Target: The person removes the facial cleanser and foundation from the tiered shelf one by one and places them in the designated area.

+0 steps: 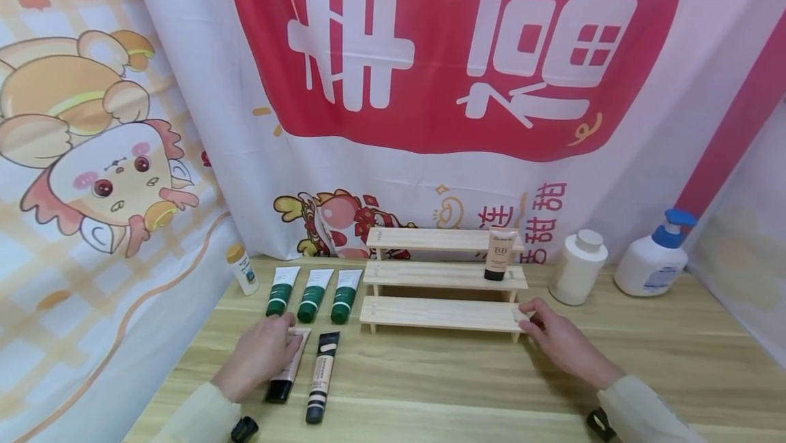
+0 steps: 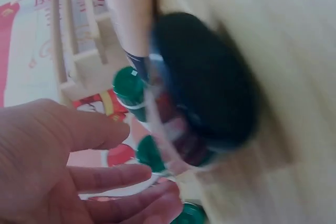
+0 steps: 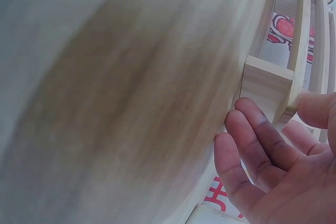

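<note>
My left hand (image 1: pixel 260 355) is over a pinkish tube with a black cap (image 1: pixel 282 388) lying on the table. In the left wrist view its fingers (image 2: pixel 113 176) are parted and loosely bent, fingertips close beside the tube's shiny body. Just right of it lies a beige tube (image 1: pixel 322 375) with dark ends. My right hand (image 1: pixel 561 340) holds the right end of the lowest board of a three-tier wooden rack (image 1: pixel 442 313), thumb at the board's corner and other fingers by its leg. A BB cream tube (image 1: pixel 500 252) stands on the rack at the right.
Three green-and-white tubes (image 1: pixel 315 296) lie in a row left of the rack, beside a small white bottle with a yellow cap (image 1: pixel 243 271). Right of the rack stand a white bottle (image 1: pixel 578 269) and a blue-topped pump bottle (image 1: pixel 653 259). Printed cloth (image 1: pixel 202 122) hangs behind.
</note>
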`<state>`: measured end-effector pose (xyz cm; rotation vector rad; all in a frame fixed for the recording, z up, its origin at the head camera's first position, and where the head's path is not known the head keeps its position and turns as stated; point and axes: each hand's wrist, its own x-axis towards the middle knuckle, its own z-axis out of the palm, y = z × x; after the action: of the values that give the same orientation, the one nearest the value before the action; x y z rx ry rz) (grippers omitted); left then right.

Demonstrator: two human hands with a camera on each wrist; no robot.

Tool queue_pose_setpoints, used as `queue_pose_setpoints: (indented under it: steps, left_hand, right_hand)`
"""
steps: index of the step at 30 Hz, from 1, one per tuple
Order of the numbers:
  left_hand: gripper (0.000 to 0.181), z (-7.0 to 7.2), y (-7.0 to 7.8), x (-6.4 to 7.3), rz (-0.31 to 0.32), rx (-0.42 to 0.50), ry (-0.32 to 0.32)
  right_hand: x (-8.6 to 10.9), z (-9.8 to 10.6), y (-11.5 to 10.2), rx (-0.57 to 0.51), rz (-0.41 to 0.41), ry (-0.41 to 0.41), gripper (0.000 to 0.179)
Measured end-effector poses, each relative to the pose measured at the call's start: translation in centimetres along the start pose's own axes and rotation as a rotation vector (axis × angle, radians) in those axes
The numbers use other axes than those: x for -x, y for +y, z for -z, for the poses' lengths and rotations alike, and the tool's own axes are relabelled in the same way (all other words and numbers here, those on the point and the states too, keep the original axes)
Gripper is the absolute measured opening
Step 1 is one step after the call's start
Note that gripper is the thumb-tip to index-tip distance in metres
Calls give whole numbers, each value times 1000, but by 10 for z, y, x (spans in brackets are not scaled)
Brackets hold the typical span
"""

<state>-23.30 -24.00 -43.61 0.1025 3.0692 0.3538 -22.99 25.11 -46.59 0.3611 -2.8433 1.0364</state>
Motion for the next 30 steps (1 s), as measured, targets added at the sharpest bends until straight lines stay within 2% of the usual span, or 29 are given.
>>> queue_pose_setpoints:
  steps: [4, 8, 12, 15, 17, 20, 23, 26, 30]
  left_hand:
    - [30, 9, 15, -1, -71, -39, 127]
    - [30, 24, 41, -4, -167, 7, 226]
    - [33, 41, 82, -14, -361, 61, 342]
    - [37, 52, 122, -29, -548, 120, 433]
    - [40, 56, 152, -41, -664, 171, 472]
    - [46, 57, 195, -57, -803, 217, 487]
    - [51, 53, 228, -70, -877, 233, 472]
    - [54, 46, 247, -80, -898, 229, 453]
    - [58, 37, 261, -89, -908, 192, 442]
  right_hand:
    - [0, 2, 0, 5, -2, 1, 23]
    - [1, 4, 0, 9, -6, 2, 22]
    - [1, 5, 2, 7, -11, 0, 22]
    - [2, 5, 3, 9, -9, 1, 22]
    - [3, 5, 4, 11, -10, 0, 22]
    - [4, 4, 5, 6, -10, -5, 22]
    - [4, 3, 4, 6, -4, -6, 23]
    - [2, 2, 2, 13, 6, 0, 22]
    - [0, 1, -2, 22, 23, 0, 21]
